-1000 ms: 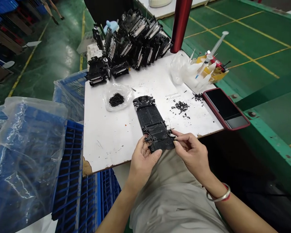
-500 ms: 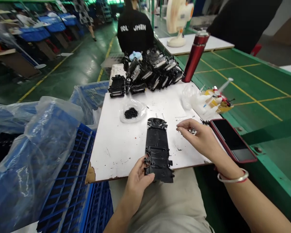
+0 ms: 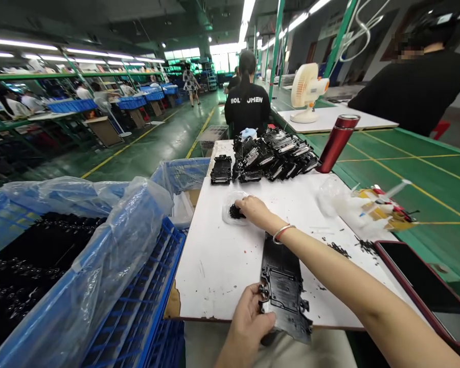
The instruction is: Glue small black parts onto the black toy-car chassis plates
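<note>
A black plastic car chassis point(image 3: 281, 281) lies at the front edge of the white work board, its near end sticking out past the edge. My left hand point(image 3: 249, 319) grips its near left side, thumb on top. My right hand point(image 3: 255, 210) reaches across the board, over the far end of the chassis, into a clear plastic bag or dish point(image 3: 227, 216) of small black parts point(image 3: 235, 211). Its fingertips are pinched together at the pile; what is between them is too small to make out. The right forearm hides the far end of the chassis.
A heap of black chassis point(image 3: 276, 153) covers the board's far end, beside a red flask point(image 3: 337, 143). Loose small black pieces point(image 3: 339, 249), a phone point(image 3: 417, 286) and glue bottles point(image 3: 383, 204) lie right. Blue crates point(image 3: 134, 296) stand left. A person in black point(image 3: 247, 105) sits ahead.
My right hand has moved left and away from me, from above the board's right side to the small black parts. My left hand still holds the chassis. The view has tilted up.
</note>
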Demonstrator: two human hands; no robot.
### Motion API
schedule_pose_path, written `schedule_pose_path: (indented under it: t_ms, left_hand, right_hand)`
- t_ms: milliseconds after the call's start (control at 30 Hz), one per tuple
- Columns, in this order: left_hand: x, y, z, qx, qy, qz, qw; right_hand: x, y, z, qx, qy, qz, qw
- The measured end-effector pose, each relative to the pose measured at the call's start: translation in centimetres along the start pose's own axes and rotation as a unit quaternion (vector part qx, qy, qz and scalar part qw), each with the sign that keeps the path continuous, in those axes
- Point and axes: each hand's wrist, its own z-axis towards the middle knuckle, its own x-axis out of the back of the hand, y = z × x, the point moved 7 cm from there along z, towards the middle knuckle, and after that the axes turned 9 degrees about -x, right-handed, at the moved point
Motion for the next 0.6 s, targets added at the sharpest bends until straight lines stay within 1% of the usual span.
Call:
schedule_pose_path:
  t_ms: [133, 267, 333, 433, 533, 600]
  left_hand:
    - [0.4, -0.5, 0.3, 0.001, 0.000, -0.010, 1.000]
    - [0.2, -0.1, 0.2, -0.008, -0.003, 0.000, 1.000]
    - [0.1, 0.2, 0.1, -0.011, -0.005, 0.006, 1.000]
    - [0.3, 0.1, 0.0, 0.002, 0.008, 0.018, 1.000]
    - [0.6, -0.1, -0.1, 0.017, 0.031, 0.011, 0.999]
    - [0.7, 0.1, -0.1, 0.010, 0.045, -0.002, 0.999]
  right_hand:
    - [-0.4, 0.1, 0.0, -0.006, -0.006, -0.009, 1.000]
    - [0.1, 0.6, 0.1, -0.030, 0.005, 0.024, 0.999]
    - [0.5, 0.8, 0.2, -0.046, 0.016, 0.055, 0.997]
    - [1.2, 1.0, 0.3, -0.063, 0.032, 0.113, 0.991]
    - [2.1, 1.2, -0.1, -0.058, 0.046, 0.182, 0.981]
    - [2.8, 1.3, -0.7, -0.046, 0.047, 0.229, 0.971]
